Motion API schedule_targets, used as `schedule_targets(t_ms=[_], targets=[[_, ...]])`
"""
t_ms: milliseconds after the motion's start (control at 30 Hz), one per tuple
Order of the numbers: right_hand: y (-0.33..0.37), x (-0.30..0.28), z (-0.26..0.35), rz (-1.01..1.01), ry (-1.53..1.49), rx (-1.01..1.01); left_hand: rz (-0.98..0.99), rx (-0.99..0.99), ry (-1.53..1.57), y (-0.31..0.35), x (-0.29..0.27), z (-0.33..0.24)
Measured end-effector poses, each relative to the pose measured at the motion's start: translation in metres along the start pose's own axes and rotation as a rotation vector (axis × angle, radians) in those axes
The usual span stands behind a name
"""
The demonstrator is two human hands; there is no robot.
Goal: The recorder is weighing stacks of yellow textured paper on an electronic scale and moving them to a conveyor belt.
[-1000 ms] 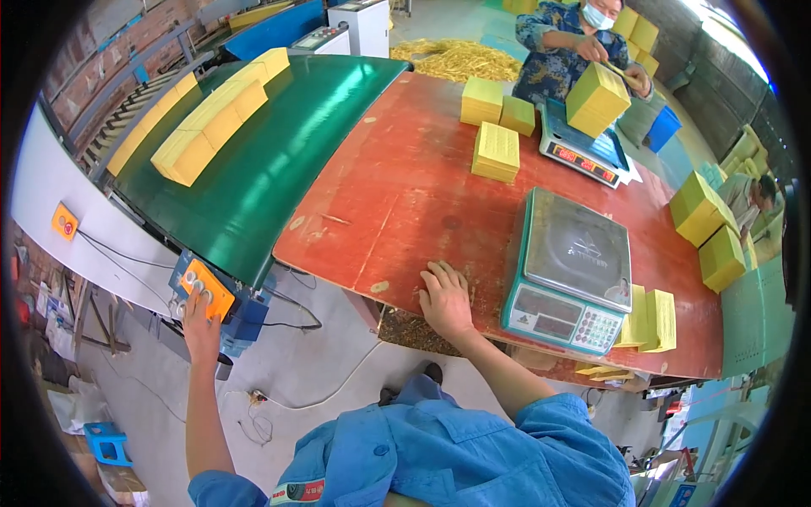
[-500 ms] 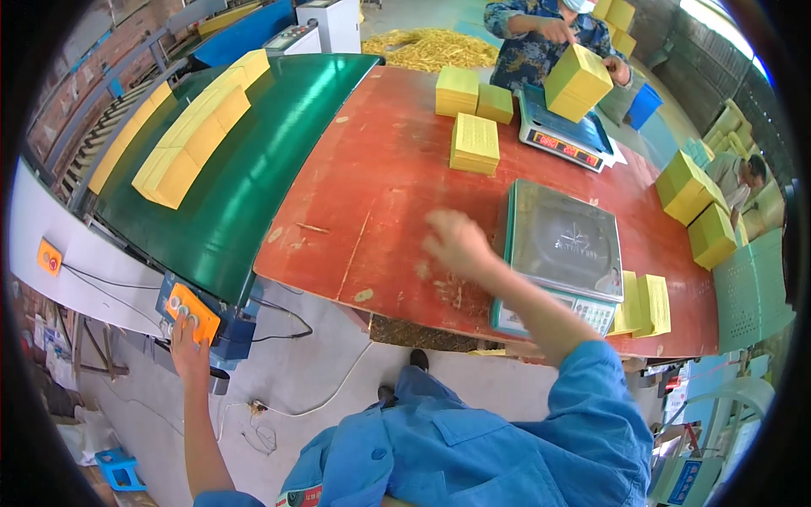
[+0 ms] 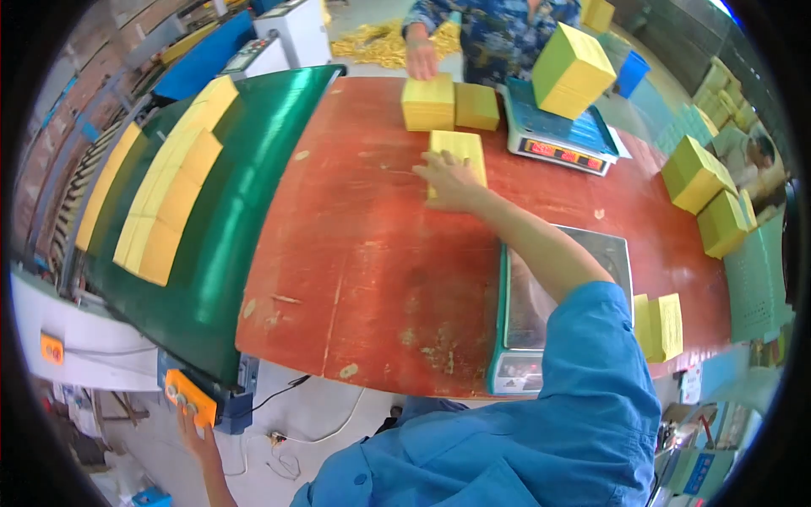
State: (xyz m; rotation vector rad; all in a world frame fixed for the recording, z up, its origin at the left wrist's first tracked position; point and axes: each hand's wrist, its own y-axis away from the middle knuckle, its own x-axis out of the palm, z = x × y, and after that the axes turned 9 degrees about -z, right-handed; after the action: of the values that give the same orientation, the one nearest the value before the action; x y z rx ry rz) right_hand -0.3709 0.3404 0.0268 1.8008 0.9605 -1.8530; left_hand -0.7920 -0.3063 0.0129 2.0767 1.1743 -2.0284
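Note:
My right hand (image 3: 454, 179) reaches across the red table onto a stack of yellow paper sheets (image 3: 467, 145). Its fingers are spread over the stack's left side; whether they press on it is hard to tell. Down at the left, my left hand (image 3: 198, 438) has its fingers stretched up against an orange button box (image 3: 191, 397) with round buttons. Just beyond my right hand stand two more yellow stacks, one taller (image 3: 428, 108) and one lower (image 3: 477, 108). A co-worker's hand (image 3: 421, 59) rests at the top of the taller one.
Yellow stacks in rows (image 3: 160, 207) lie on a green conveyor belt (image 3: 245, 186). A weighing scale (image 3: 528, 317) sits under my right arm; a farther scale (image 3: 562, 156) bears a tall yellow block (image 3: 574, 72). More stacks (image 3: 694, 176) stand along the table's right side.
My right hand has gone forward from over the bare table to the yellow stack. The co-worker's hands have left the block on the far scale, one coming to another stack. My view has shifted.

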Motion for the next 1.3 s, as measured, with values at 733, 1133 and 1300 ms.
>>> schedule_targets(t_ms=[733,1133,1300], targets=[[-0.051,0.003,-0.026,0.012,-0.372,0.509,-0.011,0.352,0.071,-0.007,-0.001,-0.003],[-0.025,0.018,-0.029,0.057,-0.033,0.225,0.079,0.150,0.109,-0.012,-0.013,-0.008],[-0.030,0.029,-0.031,0.063,-0.051,0.269,0.019,0.041,0.025,0.000,-0.004,0.000]])
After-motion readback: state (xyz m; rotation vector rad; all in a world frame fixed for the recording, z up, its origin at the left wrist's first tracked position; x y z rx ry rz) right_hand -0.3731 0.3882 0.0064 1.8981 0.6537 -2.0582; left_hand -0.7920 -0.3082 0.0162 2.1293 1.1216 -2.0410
